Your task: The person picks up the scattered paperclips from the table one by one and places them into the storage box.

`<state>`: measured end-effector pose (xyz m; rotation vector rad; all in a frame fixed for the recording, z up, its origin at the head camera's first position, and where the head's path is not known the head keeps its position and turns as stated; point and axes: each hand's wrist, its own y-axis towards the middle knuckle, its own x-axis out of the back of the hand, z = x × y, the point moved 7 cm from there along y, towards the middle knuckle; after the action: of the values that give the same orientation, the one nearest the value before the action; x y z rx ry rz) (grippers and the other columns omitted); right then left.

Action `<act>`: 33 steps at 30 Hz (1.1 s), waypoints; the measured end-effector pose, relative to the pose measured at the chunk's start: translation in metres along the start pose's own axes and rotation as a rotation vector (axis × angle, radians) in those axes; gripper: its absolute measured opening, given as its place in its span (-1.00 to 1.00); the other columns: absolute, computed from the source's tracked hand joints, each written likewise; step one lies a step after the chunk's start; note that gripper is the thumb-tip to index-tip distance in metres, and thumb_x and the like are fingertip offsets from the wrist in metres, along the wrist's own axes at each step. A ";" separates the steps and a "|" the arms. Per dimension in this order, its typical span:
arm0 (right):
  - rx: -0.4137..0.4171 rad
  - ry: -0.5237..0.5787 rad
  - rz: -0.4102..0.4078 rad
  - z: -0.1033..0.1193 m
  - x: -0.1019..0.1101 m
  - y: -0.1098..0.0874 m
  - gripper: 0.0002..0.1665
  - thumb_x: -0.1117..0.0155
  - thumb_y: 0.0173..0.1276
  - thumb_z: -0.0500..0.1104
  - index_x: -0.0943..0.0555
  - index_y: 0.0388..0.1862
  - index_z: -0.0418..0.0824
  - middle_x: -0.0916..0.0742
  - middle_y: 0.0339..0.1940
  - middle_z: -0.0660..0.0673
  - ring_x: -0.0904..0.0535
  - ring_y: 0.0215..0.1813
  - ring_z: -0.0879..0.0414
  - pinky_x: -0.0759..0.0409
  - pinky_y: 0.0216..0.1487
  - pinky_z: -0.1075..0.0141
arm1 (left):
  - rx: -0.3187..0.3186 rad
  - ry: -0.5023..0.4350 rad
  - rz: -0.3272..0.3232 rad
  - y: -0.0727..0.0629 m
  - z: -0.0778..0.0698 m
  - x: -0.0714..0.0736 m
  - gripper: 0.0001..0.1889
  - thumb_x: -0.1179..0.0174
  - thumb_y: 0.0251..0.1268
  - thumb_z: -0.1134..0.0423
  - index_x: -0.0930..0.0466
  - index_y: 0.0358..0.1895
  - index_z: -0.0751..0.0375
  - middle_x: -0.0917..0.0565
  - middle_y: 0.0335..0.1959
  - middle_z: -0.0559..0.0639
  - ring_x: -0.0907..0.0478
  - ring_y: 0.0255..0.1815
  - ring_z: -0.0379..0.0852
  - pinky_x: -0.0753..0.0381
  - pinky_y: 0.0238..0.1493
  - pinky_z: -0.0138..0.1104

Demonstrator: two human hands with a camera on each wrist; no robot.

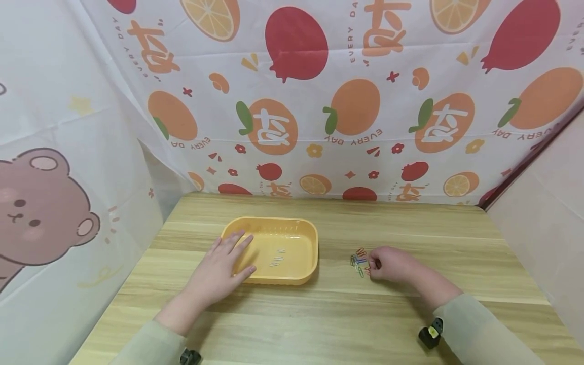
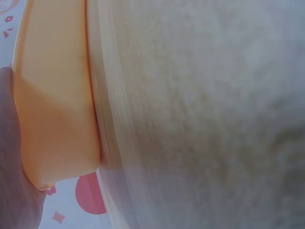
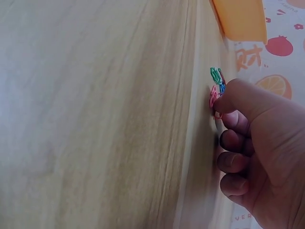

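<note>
Several white paper clips [image 1: 276, 261] lie inside a yellow plastic tray [image 1: 292, 278]. My left hand [image 1: 222, 268] rests over the tray's left rim with fingers spread; the left wrist view shows the tray's side wall [image 2: 57, 109] beside part of the hand. To the tray's right, my right hand [image 1: 393, 264] is at a small pile of coloured paper clips [image 1: 358, 260], its thumb and index finger pinching a reddish paper clip [image 3: 218, 115]. Green clips [image 3: 216, 75] and pink clips [image 3: 213, 97] lie just past the fingertips in the right wrist view.
The wooden table [image 1: 292, 324] runs back to a fruit-print cloth [image 1: 315, 152]. A white cloth with a bear print [image 1: 45, 208] hangs at the left, and a pale panel [image 1: 543, 203] stands at the right.
</note>
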<state>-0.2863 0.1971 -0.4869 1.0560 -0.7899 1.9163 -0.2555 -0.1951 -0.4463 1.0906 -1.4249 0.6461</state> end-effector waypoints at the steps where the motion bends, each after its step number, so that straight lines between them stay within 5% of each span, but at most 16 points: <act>1: 0.003 -0.006 -0.004 0.000 0.000 0.000 -0.73 -0.37 0.17 -0.19 -0.44 -0.56 -0.01 -0.46 -0.61 0.16 -0.38 -0.48 0.28 -0.34 -0.42 0.36 | 0.000 0.002 -0.001 0.000 0.000 0.000 -0.20 -0.09 0.37 -0.28 -0.17 0.55 0.02 -0.15 0.57 0.12 -0.05 0.56 0.14 0.07 0.53 0.13; 12: 0.047 -0.026 -0.031 -0.004 -0.001 -0.002 -0.72 -0.39 0.23 -0.14 -0.46 -0.55 0.04 -0.48 -0.60 0.17 -0.37 -0.49 0.31 -0.38 -0.42 0.38 | 0.011 -0.012 0.004 -0.001 0.003 -0.001 -0.19 0.00 0.38 -0.35 -0.16 0.56 0.02 -0.12 0.58 0.10 -0.03 0.57 0.13 0.18 0.57 0.06; 22: 0.055 -0.034 -0.073 -0.003 0.000 -0.009 -0.75 -0.38 0.27 -0.16 -0.54 -0.52 0.09 -0.50 -0.58 0.19 -0.39 -0.48 0.31 -0.41 -0.42 0.39 | 0.014 -0.012 0.008 -0.002 0.001 -0.002 -0.20 -0.12 0.37 -0.25 -0.15 0.56 0.02 -0.12 0.58 0.11 -0.02 0.57 0.14 0.19 0.57 0.05; 33: 0.112 -0.093 -0.163 0.001 0.001 -0.019 -0.93 -0.44 0.28 -0.11 -0.73 -0.40 0.07 -0.57 -0.46 0.27 -0.47 -0.39 0.39 -0.56 -0.35 0.38 | 0.011 -0.011 0.000 -0.004 -0.001 0.000 -0.17 0.06 0.38 -0.39 -0.16 0.56 0.03 -0.13 0.58 0.12 -0.03 0.57 0.14 0.17 0.57 0.05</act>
<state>-0.2698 0.2067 -0.4826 1.2465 -0.6328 1.7998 -0.2514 -0.1959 -0.4474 1.1046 -1.4328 0.6498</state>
